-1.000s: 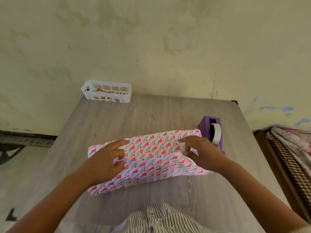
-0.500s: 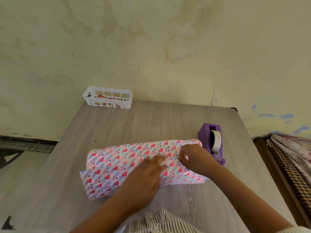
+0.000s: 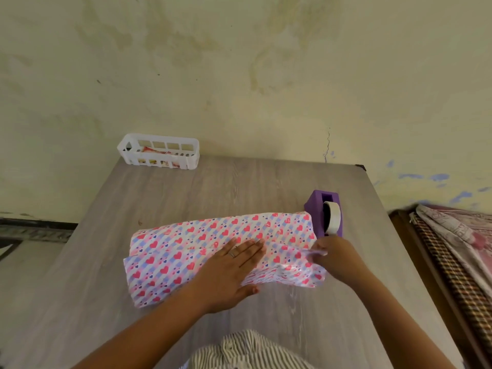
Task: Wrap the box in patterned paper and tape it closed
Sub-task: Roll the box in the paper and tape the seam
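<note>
At the far left corner of the grey wood-grain table point(image 3: 239, 182), against the stained wall, I log a white slotted plastic basket point(image 3: 158, 151) with red-printed packets inside.

Centre of the table: the box, wrapped in heart-patterned paper point(image 3: 186, 251), pink and red hearts on blue and white stripes, lying lengthwise across the tabletop. Its overlapping flap runs along the top; the left end of the paper stands loose and unfolded.

On the paper: left hand point(image 3: 229, 272), fingers straight and close together, palm pressed flat on the overlap, a ring on one finger.

At the parcel's right end: right hand point(image 3: 332, 258), fingers curled, pinching a clear strip of tape point(image 3: 315, 252) over the paper.

Just beyond that hand: a purple tape dispenser point(image 3: 323, 209) holding a white roll, touching or nearly touching the parcel's far right corner.

Right edge: patterned fabric point(image 3: 458, 235) on a wooden frame.

Bottom edge: my striped shirt point(image 3: 250, 352).
</note>
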